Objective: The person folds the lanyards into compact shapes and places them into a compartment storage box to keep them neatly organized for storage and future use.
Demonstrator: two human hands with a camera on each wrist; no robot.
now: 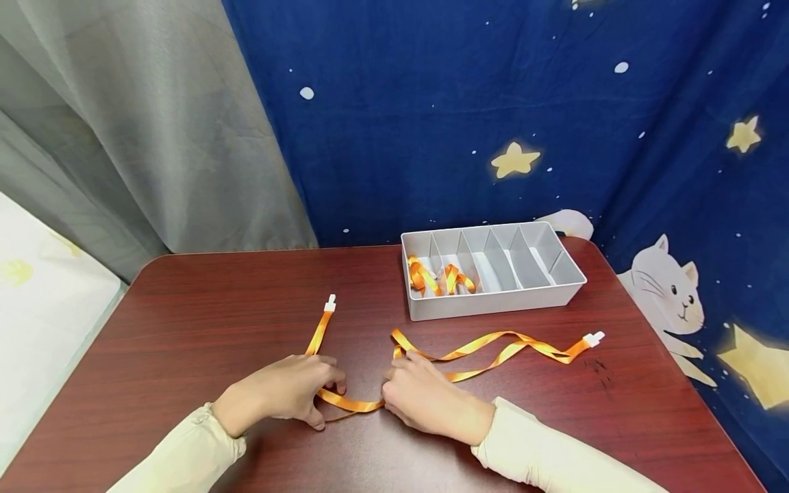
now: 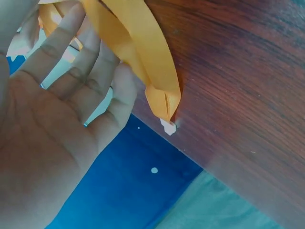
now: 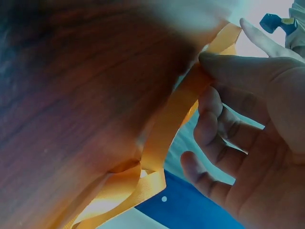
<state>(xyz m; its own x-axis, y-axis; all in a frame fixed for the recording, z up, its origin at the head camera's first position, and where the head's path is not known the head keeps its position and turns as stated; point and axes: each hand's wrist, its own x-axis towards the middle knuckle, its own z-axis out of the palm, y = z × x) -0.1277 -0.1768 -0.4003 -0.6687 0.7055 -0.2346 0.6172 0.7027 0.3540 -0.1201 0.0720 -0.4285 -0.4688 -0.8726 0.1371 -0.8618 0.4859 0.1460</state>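
Note:
My left hand (image 1: 290, 389) hovers low at the table's left-centre, thumb and fingers apart, beside an orange lanyard strap (image 1: 318, 334) that leads up to a white clip (image 1: 330, 304). In the left wrist view its fingers are loosely bent, and the orange strap (image 2: 159, 62) passes by the fingertips. My right hand (image 1: 428, 400) pinches an orange strap between thumb and forefinger; the right wrist view shows this strap (image 3: 164, 126). Between both hands runs a curved strap piece (image 1: 364, 407). Rightward stretches a looped orange lanyard (image 1: 578, 350) with a white clip (image 1: 594, 339). My hands hide where the straps join.
A light grey divided box (image 1: 493, 302) stands at the back right of the dark red table (image 1: 203, 308). Its two left compartments hold orange lanyards (image 1: 422, 276). Curtains (image 1: 394, 123) hang behind the table's back edge.

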